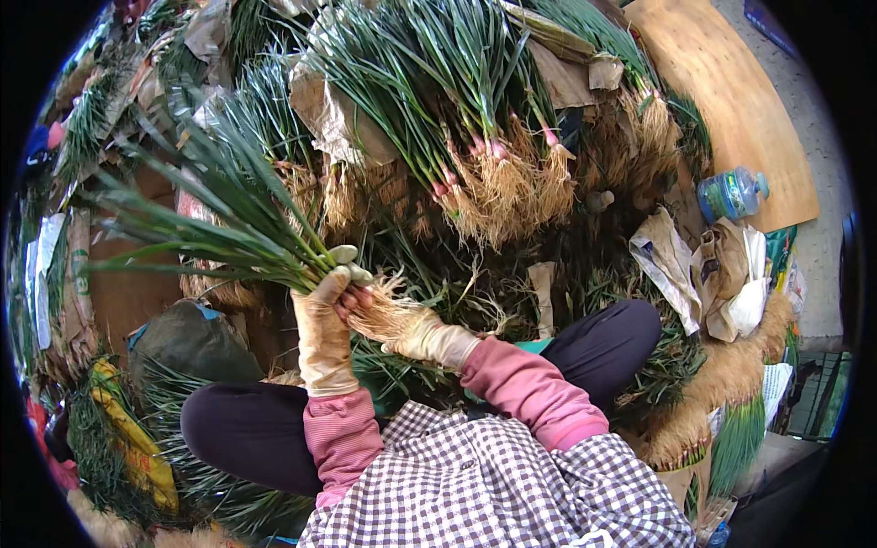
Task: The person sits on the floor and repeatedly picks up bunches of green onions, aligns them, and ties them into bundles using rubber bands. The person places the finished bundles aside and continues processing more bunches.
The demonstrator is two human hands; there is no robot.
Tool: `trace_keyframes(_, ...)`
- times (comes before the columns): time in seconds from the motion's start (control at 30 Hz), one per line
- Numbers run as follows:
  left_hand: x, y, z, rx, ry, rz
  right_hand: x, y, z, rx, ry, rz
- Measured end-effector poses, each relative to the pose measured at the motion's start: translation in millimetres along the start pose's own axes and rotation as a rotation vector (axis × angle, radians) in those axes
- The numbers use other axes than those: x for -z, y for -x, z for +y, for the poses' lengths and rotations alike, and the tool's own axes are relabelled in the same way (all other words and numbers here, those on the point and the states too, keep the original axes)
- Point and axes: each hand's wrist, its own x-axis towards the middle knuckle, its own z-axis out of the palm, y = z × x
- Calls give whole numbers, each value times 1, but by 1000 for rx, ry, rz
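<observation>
My left hand (336,284), in a soiled pale glove, grips a bunch of green onions (274,250) just above the reddish bulbs. The leaves fan out to the upper left and look blurred. My right hand (418,335), gloved too, is at the roots (384,312) of the same bunch; its fingertips are partly hidden, so its hold is unclear. Beyond my hands lies a pile of green onions (497,147), pink bulbs and long tan roots towards me.
Loose leaves (459,274) litter the ground between my bent knees. Crumpled brown paper (723,274) and a plastic bottle (732,194) lie at the right, by a wooden board (726,103). A dark green bundle (195,342) and a yellow sack (133,438) sit at the left.
</observation>
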Motion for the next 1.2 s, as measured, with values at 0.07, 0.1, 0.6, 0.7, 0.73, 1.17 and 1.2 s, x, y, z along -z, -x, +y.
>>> trace_keyframes(0.07,-2,-2,-10,55,-10,43,28,-1,23,-81,-105,232)
trace_keyframes(0.1,-6,-3,-14,111,-25,52,49,5,39,-337,-334,285)
trace_keyframes(0.6,-2,-11,-58,226,-44,62,84,-58,154,-972,-208,275)
trace_keyframes(0.7,-1,-10,-53,214,-41,75,87,-46,148,-1007,-249,330)
trace_keyframes(0.73,-1,-9,-53,208,-38,87,86,-45,148,-1004,-243,313)
trace_keyframes(1.17,-7,-10,-49,206,50,115,64,-83,195,-862,365,110)
trace_keyframes(1.2,-8,-10,-48,206,48,117,66,-89,197,-872,335,7)
